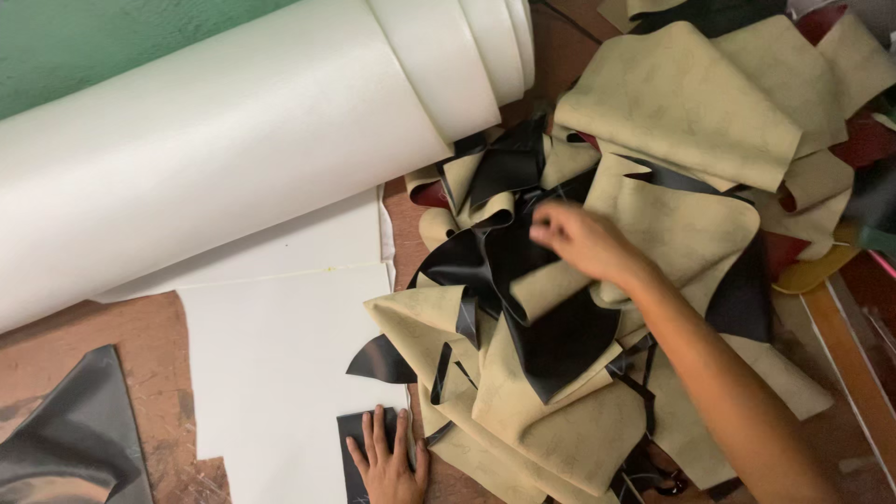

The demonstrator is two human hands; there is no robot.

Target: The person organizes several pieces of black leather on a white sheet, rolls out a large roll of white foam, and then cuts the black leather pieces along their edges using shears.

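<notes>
Two hands at work, both ours, over a brown worktop w/ scratches. Going left to right: at the bottom-left corner of the worktop lies a dark grey sheet (70,439), cut off by the frame edge, so we can't tell its full shape. Above it a big white roll (233,140) lies diagonally along the back edge next to a green wall (112,37); its loose end runs out flat as a white sheet (280,373) toward the front edge, prob. unrolled so it lies ready as a working surface.

Our left hand (387,457) sits near the front edge, fingers spread, palm flat down on a small black piece (353,443) — pressing, not gripping, apparently to keep it from sliding. Wrist is cut off by the frame.

Right of centre, our right hand (583,241) reaches into the scrap pile (523,392), a loose heap of tan and black offcuts w/ a few red bits at the right edge. Fingers curl at a black strip (485,247) in the middle of the heap; hand is motion-blurred, so we can't tell if it's pinching closed yet or only touching. Forearm covers the scraps beneath it. Far right, a wooden strip (854,369) along the worktop edge, partly out of frame.
</notes>
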